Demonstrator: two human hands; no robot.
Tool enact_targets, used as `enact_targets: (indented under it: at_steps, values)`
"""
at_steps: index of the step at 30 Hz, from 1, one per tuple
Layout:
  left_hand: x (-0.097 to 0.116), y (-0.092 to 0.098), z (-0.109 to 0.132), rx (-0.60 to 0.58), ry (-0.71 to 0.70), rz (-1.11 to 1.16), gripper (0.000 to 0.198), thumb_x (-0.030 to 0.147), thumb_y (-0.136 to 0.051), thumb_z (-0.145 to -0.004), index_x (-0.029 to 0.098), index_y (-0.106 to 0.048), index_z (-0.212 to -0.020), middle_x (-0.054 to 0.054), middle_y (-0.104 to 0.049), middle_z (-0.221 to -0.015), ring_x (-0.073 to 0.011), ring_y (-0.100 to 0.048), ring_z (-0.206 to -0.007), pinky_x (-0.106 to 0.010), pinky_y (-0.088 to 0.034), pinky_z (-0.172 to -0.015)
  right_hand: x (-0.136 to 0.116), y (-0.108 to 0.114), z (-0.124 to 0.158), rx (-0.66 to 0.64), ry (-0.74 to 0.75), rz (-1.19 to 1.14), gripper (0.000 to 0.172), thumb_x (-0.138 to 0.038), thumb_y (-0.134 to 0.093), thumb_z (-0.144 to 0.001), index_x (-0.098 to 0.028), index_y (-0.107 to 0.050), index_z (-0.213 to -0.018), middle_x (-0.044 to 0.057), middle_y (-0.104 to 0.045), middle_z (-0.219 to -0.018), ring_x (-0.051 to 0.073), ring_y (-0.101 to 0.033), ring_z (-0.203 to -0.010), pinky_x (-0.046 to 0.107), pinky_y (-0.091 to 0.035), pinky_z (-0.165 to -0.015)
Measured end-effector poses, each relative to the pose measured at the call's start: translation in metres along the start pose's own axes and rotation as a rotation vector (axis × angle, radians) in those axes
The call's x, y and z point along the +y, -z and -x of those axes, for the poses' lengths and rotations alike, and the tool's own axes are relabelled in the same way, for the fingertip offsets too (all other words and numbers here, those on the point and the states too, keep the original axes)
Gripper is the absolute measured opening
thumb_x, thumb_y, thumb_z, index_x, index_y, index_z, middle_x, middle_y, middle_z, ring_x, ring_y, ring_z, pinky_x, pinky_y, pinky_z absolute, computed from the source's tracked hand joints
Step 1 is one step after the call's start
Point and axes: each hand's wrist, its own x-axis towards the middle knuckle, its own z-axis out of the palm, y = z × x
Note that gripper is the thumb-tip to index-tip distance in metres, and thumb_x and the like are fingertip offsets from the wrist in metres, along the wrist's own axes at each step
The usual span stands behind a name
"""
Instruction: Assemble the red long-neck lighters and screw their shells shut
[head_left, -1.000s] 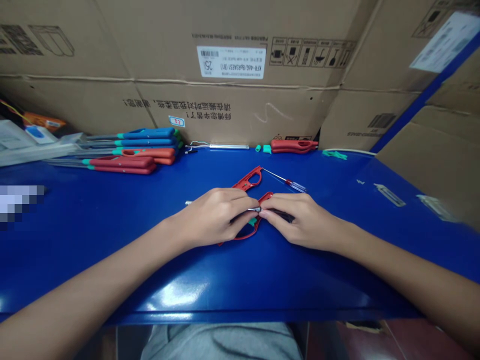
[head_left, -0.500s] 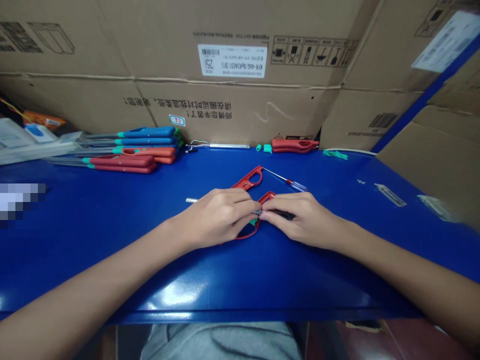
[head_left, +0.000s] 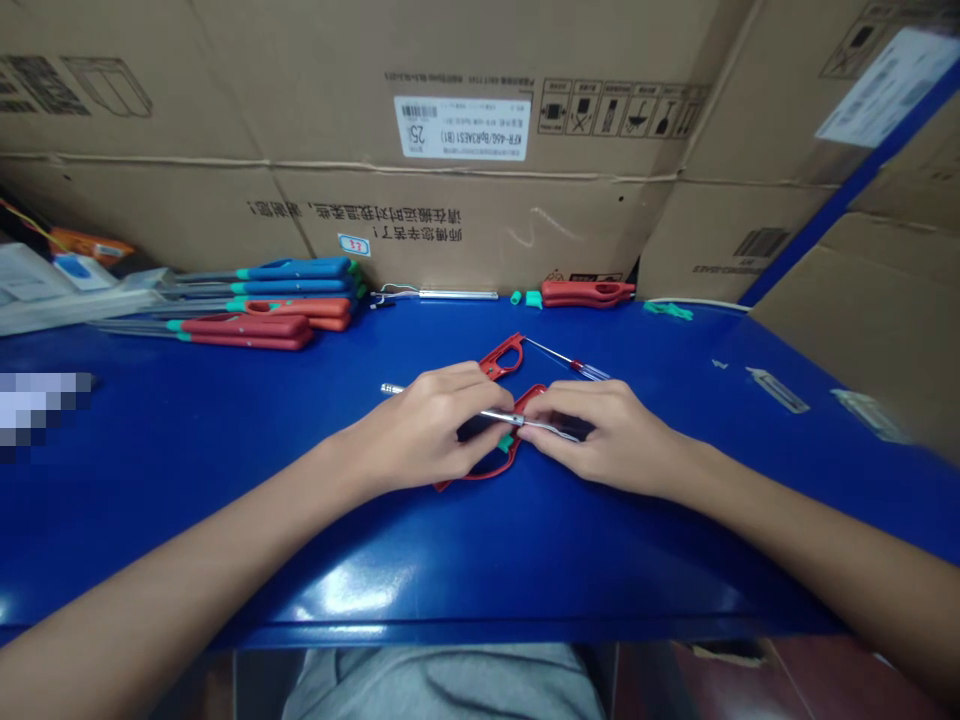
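Inwardly curled, left hand [head_left: 442,420], right hand [head_left: 619,430], both pinching tube [head_left: 504,416]

Over there, the camera sits on the head of the person [head_left: 442,688] at the near side of the blue table [head_left: 360,560]. It looks forward and down at the left hand [head_left: 450,420] and right hand [head_left: 604,425]. They are close, in the middle, with an arm [head_left: 240,545] at each side. Beyond them it faces the tall cardboard [head_left: 510,235] on the far side.
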Motion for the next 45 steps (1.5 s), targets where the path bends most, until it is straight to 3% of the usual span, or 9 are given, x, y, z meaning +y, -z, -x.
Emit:
enact_targets:
  at_steps: [17,26,35,36,40,41,45]
  values:
    - [-0.006,0.000,-0.001,-0.009,0.005,-0.037,0.005,0.011,-0.060,-0.091,0.012,-0.063,-0.088,-0.005,-0.067,-0.082,-0.0145,-0.059,-0.075,-0.025,-0.047,-0.069,0.003,-0.002,0.001,-0.017,-0.005,0.018,0.006,-0.012,-0.064,-0.088,-0.013,-0.069,-0.092,0.003,-0.070,-0.079,0.013,-0.063,-0.068,0.023,-0.048,-0.066]
    - [-0.004,-0.001,0.000,-0.035,0.040,0.008,0.007,0.016,-0.060,-0.092,0.011,-0.065,-0.092,-0.005,-0.067,-0.083,-0.0148,-0.061,-0.077,-0.025,-0.048,-0.071,0.004,-0.004,0.001,0.026,0.047,0.019,0.007,-0.012,-0.063,-0.091,-0.013,-0.069,-0.088,0.003,-0.070,-0.077,0.013,-0.063,-0.067,0.024,-0.048,-0.065]
    - [-0.003,-0.003,0.001,-0.049,0.062,0.037,0.015,0.022,-0.058,-0.095,0.011,-0.067,-0.099,-0.006,-0.070,-0.086,-0.0136,-0.064,-0.075,-0.023,-0.048,-0.069,0.004,-0.003,0.000,0.021,0.093,-0.007,0.007,-0.015,-0.061,-0.092,-0.017,-0.068,-0.091,0.006,-0.073,-0.086,0.017,-0.065,-0.078,0.030,-0.053,-0.073]
    - [-0.003,-0.002,0.001,-0.043,0.057,0.033,0.014,0.020,-0.057,-0.095,0.012,-0.068,-0.099,-0.006,-0.070,-0.087,-0.0135,-0.065,-0.076,-0.022,-0.048,-0.070,0.004,-0.001,0.000,0.007,0.089,0.001,0.006,-0.017,-0.064,-0.089,-0.017,-0.068,-0.095,0.007,-0.073,-0.090,0.019,-0.065,-0.085,0.033,-0.054,-0.079]
    - [-0.005,0.004,0.000,-0.033,0.087,-0.032,0.013,0.016,-0.055,-0.092,0.014,-0.068,-0.094,-0.003,-0.067,-0.080,-0.0123,-0.062,-0.070,-0.022,-0.046,-0.066,0.009,0.011,0.000,-0.181,-0.066,0.093,0.051,-0.030,-0.073,-0.080,-0.016,-0.058,-0.127,0.012,-0.066,-0.125,0.030,-0.057,-0.118,0.051,-0.044,-0.104]
    - [-0.006,0.005,0.000,-0.035,0.102,-0.049,0.013,0.016,-0.055,-0.091,0.014,-0.068,-0.092,-0.002,-0.065,-0.078,-0.0119,-0.060,-0.068,-0.023,-0.046,-0.065,0.012,0.013,0.000,-0.230,-0.111,0.109,0.055,-0.032,-0.072,-0.080,-0.017,-0.055,-0.131,0.012,-0.064,-0.129,0.030,-0.055,-0.122,0.054,-0.041,-0.107]
    - [-0.008,0.008,0.002,-0.030,0.130,-0.064,0.011,0.016,-0.056,-0.088,0.015,-0.067,-0.086,0.000,-0.061,-0.072,-0.0108,-0.056,-0.062,-0.022,-0.043,-0.060,0.018,0.014,-0.001,-0.320,-0.185,0.137,0.036,-0.036,-0.063,-0.090,-0.019,-0.063,-0.122,0.010,-0.067,-0.122,0.028,-0.059,-0.115,0.049,-0.044,-0.102]
